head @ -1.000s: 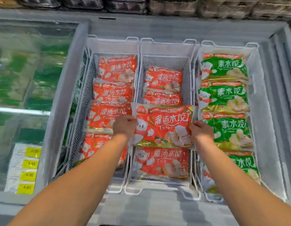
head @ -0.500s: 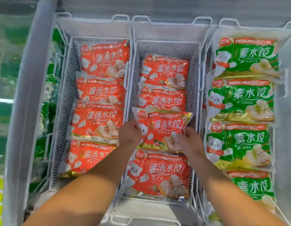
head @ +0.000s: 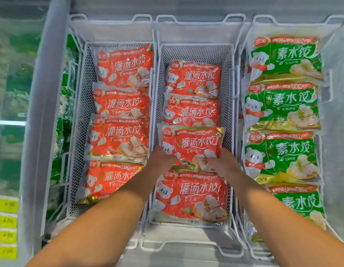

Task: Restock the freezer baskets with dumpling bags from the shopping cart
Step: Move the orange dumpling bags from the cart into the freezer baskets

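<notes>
A red dumpling bag [head: 194,145] lies low in the middle white wire basket [head: 228,60], third in its row, overlapping the red bag [head: 192,197] nearest me. My left hand [head: 161,158] grips its lower left edge and my right hand [head: 219,163] grips its lower right corner. Two more red bags [head: 193,79] lie farther back in that basket. The left basket [head: 81,105] holds a row of several red bags [head: 125,68]. The right basket [head: 250,27] holds several green dumpling bags [head: 286,58].
The freezer's grey frame [head: 42,112] runs down the left, with a glass lid [head: 11,74] over green packs beyond it. Yellow price tags [head: 6,220] sit at the lower left. The shopping cart is out of view.
Both hands have lowered the red bag deeper into the middle basket, onto the row. The camera has moved closer over the freezer.
</notes>
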